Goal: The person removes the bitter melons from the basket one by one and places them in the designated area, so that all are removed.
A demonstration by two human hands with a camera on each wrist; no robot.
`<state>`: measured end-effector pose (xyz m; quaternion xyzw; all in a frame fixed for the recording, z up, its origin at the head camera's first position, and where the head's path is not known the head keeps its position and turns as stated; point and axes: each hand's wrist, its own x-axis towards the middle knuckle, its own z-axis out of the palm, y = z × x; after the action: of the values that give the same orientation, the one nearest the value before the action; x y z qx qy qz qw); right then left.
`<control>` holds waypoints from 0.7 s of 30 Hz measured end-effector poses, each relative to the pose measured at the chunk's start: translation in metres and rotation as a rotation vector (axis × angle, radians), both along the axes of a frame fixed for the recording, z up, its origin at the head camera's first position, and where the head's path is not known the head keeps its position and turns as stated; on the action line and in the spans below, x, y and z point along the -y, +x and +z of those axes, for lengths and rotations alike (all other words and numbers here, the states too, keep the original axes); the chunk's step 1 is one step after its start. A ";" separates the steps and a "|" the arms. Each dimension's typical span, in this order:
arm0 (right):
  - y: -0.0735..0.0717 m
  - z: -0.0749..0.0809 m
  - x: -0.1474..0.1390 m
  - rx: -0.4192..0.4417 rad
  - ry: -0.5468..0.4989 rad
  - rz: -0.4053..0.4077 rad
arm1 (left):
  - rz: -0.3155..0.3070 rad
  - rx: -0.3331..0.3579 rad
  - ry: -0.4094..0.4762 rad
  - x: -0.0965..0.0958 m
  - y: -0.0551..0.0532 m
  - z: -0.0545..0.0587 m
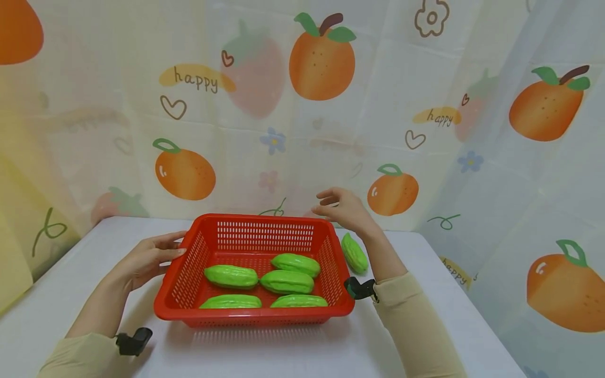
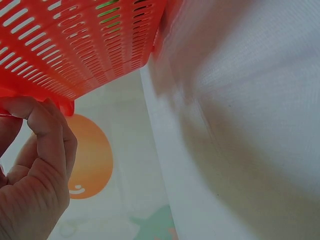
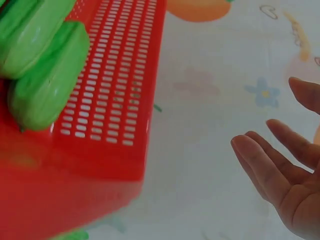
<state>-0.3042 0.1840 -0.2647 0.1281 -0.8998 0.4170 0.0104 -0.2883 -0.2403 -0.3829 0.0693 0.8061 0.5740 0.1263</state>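
Note:
A red plastic basket [image 1: 255, 313] with slotted walls stands on the white table. Inside it lie several light green, ridged bitter melons [image 1: 231, 276], most of them with pointed ends. My left hand [image 1: 150, 258] grips the basket's left rim; the left wrist view shows the curled fingers [image 2: 50, 135] right at that rim. Over the far right corner of the basket hovers my right hand [image 1: 344, 207], fingers loosely bent and holding nothing. Another bitter melon [image 1: 354, 254] lies on the table outside the basket's right wall, beside my right forearm.
The white table [image 1: 264, 357] reaches past the basket on both sides. Close behind its far edge hangs a pale curtain [image 1: 293, 157] printed with oranges, and it continues along the right side. A black wrist camera [image 1: 134, 341] sits at the left cuff and another [image 1: 360, 288] at the right.

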 end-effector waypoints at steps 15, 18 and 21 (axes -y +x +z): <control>-0.011 -0.018 0.058 0.056 -0.075 0.129 | 0.008 -0.002 -0.004 0.000 0.002 0.001; -0.013 -0.022 0.070 0.085 -0.086 0.172 | 0.002 -0.006 0.000 0.000 0.002 0.001; -0.015 -0.028 0.081 0.113 -0.107 0.208 | 0.004 -0.006 0.002 0.000 0.002 0.000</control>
<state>-0.3195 0.1032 -0.2924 0.1961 -0.8574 0.4696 -0.0770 -0.2867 -0.2402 -0.3828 0.0693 0.8062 0.5747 0.1228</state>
